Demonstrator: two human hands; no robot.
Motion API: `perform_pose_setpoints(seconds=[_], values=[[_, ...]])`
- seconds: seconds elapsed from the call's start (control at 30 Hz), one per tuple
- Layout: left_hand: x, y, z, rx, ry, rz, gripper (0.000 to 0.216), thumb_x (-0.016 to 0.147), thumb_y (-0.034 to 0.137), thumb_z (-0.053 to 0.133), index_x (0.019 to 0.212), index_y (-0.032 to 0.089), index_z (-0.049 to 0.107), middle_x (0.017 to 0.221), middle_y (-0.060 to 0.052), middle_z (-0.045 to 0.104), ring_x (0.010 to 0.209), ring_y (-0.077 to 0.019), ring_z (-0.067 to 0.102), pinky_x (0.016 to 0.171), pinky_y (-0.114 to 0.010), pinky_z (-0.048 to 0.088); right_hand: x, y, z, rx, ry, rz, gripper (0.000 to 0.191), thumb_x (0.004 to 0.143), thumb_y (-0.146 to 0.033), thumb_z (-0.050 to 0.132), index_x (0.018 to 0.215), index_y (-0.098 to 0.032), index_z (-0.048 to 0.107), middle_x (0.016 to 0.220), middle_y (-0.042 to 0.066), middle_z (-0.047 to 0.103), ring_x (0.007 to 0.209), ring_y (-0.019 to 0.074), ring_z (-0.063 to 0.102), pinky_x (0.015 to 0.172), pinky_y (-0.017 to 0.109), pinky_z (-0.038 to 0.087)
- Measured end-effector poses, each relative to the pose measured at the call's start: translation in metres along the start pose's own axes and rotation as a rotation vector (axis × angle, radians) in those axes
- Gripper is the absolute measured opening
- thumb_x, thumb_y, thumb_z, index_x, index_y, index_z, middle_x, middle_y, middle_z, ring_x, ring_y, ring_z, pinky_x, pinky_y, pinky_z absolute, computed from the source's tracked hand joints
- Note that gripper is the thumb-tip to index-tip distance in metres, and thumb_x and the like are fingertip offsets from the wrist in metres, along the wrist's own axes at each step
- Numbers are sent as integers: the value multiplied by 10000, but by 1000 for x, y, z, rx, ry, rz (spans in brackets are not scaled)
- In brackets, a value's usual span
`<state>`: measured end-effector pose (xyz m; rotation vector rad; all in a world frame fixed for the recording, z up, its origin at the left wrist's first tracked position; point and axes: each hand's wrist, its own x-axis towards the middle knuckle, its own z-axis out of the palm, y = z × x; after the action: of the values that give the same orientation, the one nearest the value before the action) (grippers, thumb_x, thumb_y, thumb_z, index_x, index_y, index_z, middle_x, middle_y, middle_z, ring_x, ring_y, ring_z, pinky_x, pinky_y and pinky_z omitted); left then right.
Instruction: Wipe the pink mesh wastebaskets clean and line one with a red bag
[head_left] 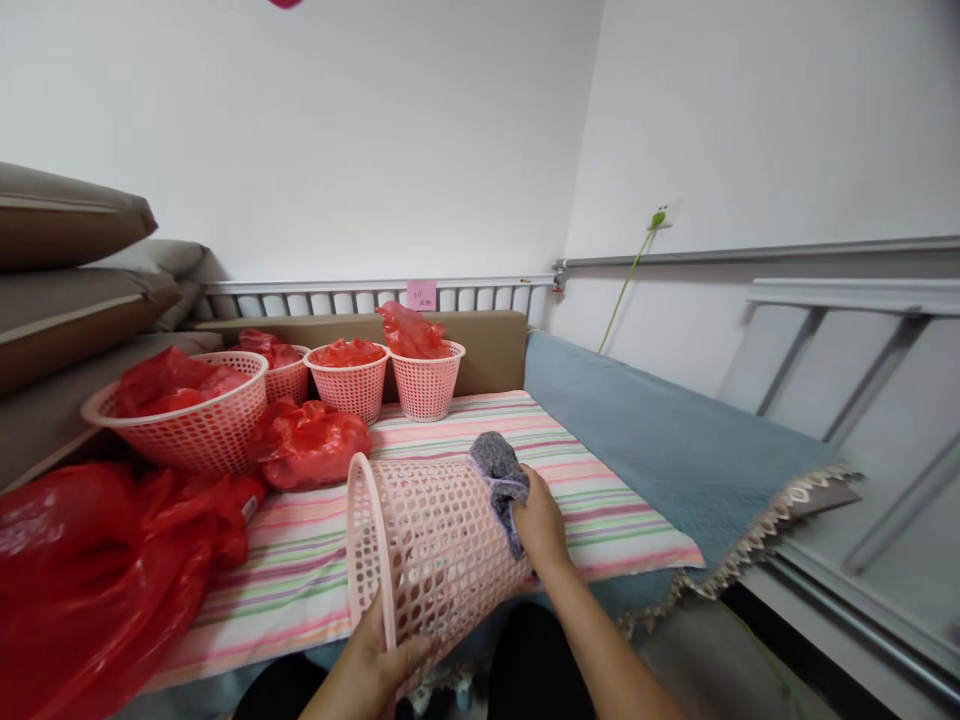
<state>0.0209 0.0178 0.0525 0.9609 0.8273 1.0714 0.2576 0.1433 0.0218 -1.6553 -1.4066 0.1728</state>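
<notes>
A pink perforated plastic basket [442, 530] lies tipped on its side in front of me, its rim facing left and its base to the right. My left hand [386, 645] grips the rim at the lower left, thumb on the outer wall. A grey cloth [496, 470] with a pale purple edge is bunched in my right hand [540, 520], which presses it against the basket near the base. Beneath the basket is a striped cloth [592, 500].
Several pink baskets [427, 385] with red plastic bags inside stand along the sofa's back. Red bags [311, 440] also lie at left, beside stacked cushions [75, 300]. A blue cover [660, 400] drapes the right side. A green cord [630, 280] hangs from a wall socket.
</notes>
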Motion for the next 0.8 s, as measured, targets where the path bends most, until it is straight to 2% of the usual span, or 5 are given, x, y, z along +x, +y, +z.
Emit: perform_pose_setpoints(seconds=[0.17, 0.27, 0.5, 0.63, 0.8], values=[[9, 16, -1, -106, -1, 55, 935, 656, 192, 754, 1447, 178, 256, 1309, -175, 582, 1212, -339, 528, 1028, -455, 393, -11, -1, 5, -71, 74, -118, 516, 724, -15, 399, 1210, -140, 518, 1181, 114, 587, 1108, 227, 547, 945, 369, 429], [11, 17, 0, -142, 28, 22, 936, 634, 194, 761, 1435, 175, 278, 1266, -179, 614, 1199, -343, 536, 1003, -454, 417, -21, -14, 9, -72, 101, -195, 531, 705, 7, 402, 1198, -141, 534, 1185, 111, 591, 1119, 233, 537, 976, 392, 417], [5, 11, 0, -158, 15, 27, 804, 652, 137, 721, 1380, 198, 384, 1220, -128, 651, 1178, -301, 560, 1012, -410, 412, -75, -95, 18, 178, -64, -427, 704, 565, 45, 381, 1221, -154, 540, 1237, 88, 576, 1189, 204, 497, 1047, 381, 379], [5, 5, -5, -73, 56, 19, 608, 651, 107, 684, 1237, 169, 531, 1152, -110, 685, 1169, -308, 563, 999, -415, 426, -105, -132, 20, 322, -148, -516, 645, 627, -3, 428, 1242, -169, 525, 1237, 79, 581, 1176, 192, 509, 1031, 360, 400], [8, -5, -9, -68, 56, 62, 796, 623, 131, 719, 1355, 183, 413, 1182, -113, 669, 1164, -320, 563, 1025, -444, 394, -92, -122, 17, 233, -138, -594, 684, 593, 1, 430, 1248, -166, 528, 1245, 81, 581, 1180, 212, 500, 1058, 408, 350]])
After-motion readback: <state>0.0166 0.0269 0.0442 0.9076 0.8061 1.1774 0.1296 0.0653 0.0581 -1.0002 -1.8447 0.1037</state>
